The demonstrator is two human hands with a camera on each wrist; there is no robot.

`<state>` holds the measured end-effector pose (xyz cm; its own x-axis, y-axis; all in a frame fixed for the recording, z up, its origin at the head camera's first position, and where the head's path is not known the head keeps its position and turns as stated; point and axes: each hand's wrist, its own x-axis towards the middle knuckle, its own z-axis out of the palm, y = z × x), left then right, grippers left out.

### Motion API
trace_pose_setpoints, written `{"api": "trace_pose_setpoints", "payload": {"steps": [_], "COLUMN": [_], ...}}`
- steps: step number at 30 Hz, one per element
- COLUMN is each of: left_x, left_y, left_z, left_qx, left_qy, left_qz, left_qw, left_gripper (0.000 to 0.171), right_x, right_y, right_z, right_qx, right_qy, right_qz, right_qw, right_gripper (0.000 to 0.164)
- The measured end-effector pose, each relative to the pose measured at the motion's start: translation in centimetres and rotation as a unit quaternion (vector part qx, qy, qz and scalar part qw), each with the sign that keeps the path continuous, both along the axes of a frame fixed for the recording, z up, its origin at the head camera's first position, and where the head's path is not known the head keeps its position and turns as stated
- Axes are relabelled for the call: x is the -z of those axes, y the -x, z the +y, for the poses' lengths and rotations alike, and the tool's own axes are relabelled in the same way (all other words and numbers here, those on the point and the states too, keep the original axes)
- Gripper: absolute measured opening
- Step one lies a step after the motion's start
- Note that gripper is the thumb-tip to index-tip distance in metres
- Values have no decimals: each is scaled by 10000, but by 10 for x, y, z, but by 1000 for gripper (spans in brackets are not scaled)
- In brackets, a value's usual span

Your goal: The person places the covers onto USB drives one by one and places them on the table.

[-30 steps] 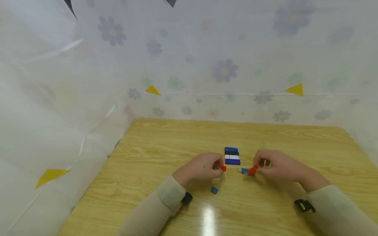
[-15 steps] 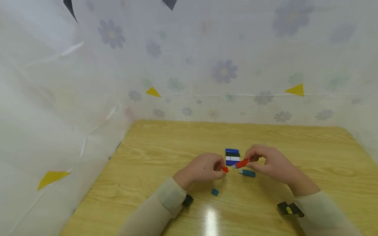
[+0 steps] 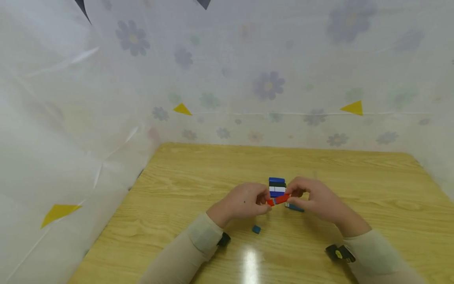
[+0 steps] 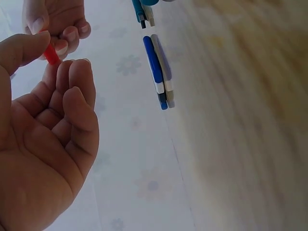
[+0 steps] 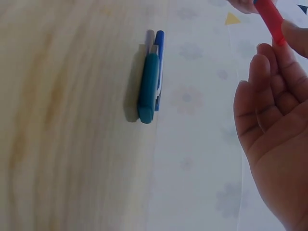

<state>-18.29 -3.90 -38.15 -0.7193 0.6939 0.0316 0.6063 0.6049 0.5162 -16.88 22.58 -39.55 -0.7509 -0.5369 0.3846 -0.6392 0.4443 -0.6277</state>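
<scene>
My left hand (image 3: 247,200) pinches a small red cap (image 3: 270,202) between thumb and fingertip. The right hand (image 3: 317,200) pinches the far end of a red USB stick (image 3: 282,198), its plug end pointing left at the cap. Cap and stick meet or nearly meet above the table; whether the plug is inside the cap I cannot tell. Just below the right fingers lies a teal USB stick (image 3: 296,207) with a bare plug, partly hidden; its side shows in the right wrist view (image 5: 148,89). A teal cap (image 3: 256,229) sits on the table nearer my body.
Behind the hands lie USB sticks side by side, blue (image 3: 276,180), black (image 3: 277,184) and white (image 3: 276,189), with another blue one in front. The wooden table (image 3: 213,165) ends at a flower-patterned sheet (image 3: 227,79) at the back and left.
My right hand has lifted the red USB stick off the teal one and carried it left to the red cap. The left hand has stayed nearly still with the cap.
</scene>
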Motion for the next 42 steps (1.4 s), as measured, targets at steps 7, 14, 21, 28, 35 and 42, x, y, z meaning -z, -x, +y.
{"api": "trace_pose_setpoints", "payload": {"steps": [7,14,21,28,35,42], "left_x": [2,2,2,1,-2,-1], "left_y": [2,3,2,-1,-2,-3], "left_z": [-1,-1,-1,-1,-1,1], "left_qx": [48,64,11,-25,-84,8], "left_qy": [-140,-376,-513,-691,-674,-631], "left_qz": [18,-71,-55,-94,151,497], "left_qw": [9999,9992,9987,9976,9976,9968], "left_gripper": [15,13,10,9,10,10], "right_x": [-1,-2,-2,-2,-5,-10], "right_y": [-1,-2,-3,-5,-7,-11], "right_z": [-3,-2,-3,-2,-7,-10], "right_qx": [77,84,143,281,376,413], "right_qy": [10,57,-3,-20,25,-28], "right_qz": [-127,-151,-110,-217,75,214], "right_qw": [9999,9998,9998,9994,9993,9989], "right_gripper": [17,18,19,16,17,16]}}
